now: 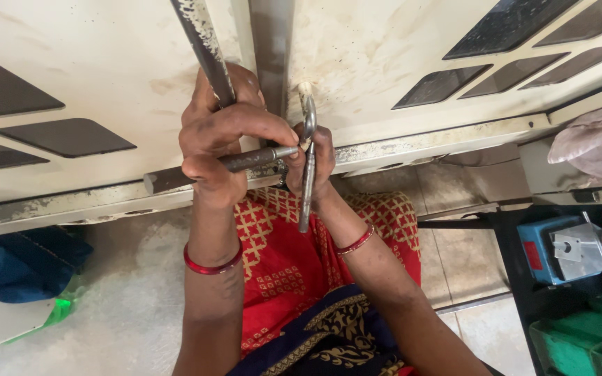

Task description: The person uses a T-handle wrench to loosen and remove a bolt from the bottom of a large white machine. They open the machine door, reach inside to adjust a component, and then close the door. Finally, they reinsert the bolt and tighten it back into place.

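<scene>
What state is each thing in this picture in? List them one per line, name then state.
Left hand: closed around the bolt.
Right hand: gripping the hasp.
Bolt: horizontal, lying across the gate's lower rail.
Hasp: hanging upright at the gap.
Gate: two cream leaves close together, paint scuffed.
Cloth: crumpled on a ledge.
Bangles: one on each wrist.

Metal workshop, cream-painted steel cabinet doors [106, 76] with scuffed edges, blue machine [559, 251] on dark rack, bare floor [120, 299]

No packages, labels, signs or screens are in view
</scene>
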